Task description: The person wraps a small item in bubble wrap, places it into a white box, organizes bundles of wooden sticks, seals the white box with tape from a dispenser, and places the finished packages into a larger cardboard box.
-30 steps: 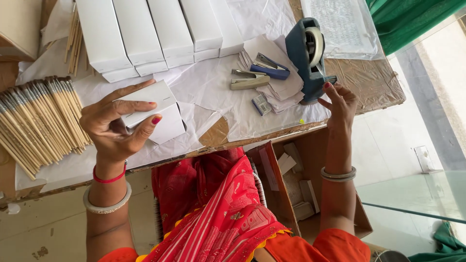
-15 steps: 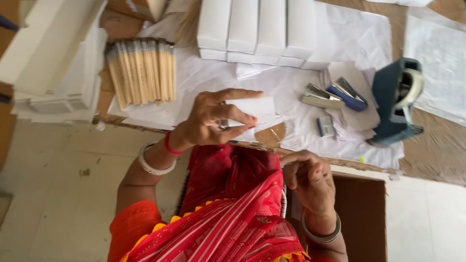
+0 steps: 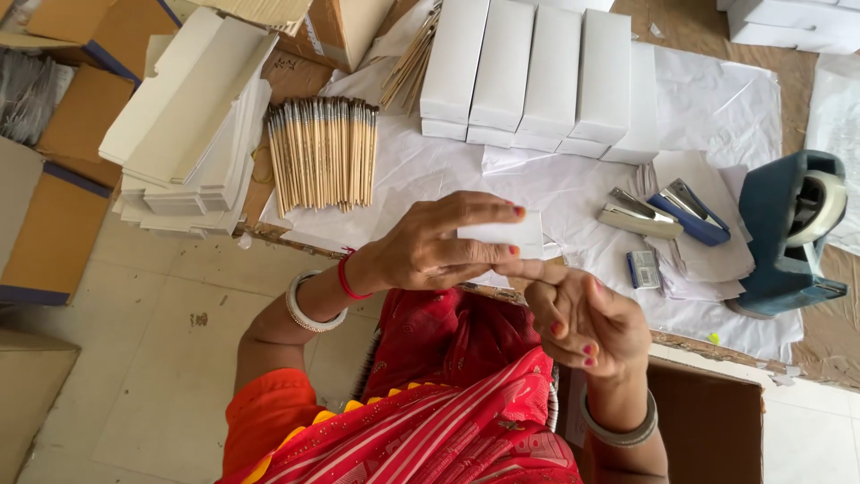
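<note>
Brushes (image 3: 322, 152) lie bundled on the white paper sheet (image 3: 717, 108), left of the small white box (image 3: 503, 235) — landmark here. Left hand (image 3: 430, 246) pinches that box, thumb under, fingers (image 3: 484, 211) closed over the top, holding it up above the table edge. Right hand (image 3: 582, 318) sits just below-right of the box, index fingertip touching its lower edge, other fingers curled, holding nothing. Up behind the box — a row of long white boxes (image 3: 537, 76). Staplers (image 3: 663, 213), then a blue tape dispenser (image 3: 788, 237), lie right of it.
</note>
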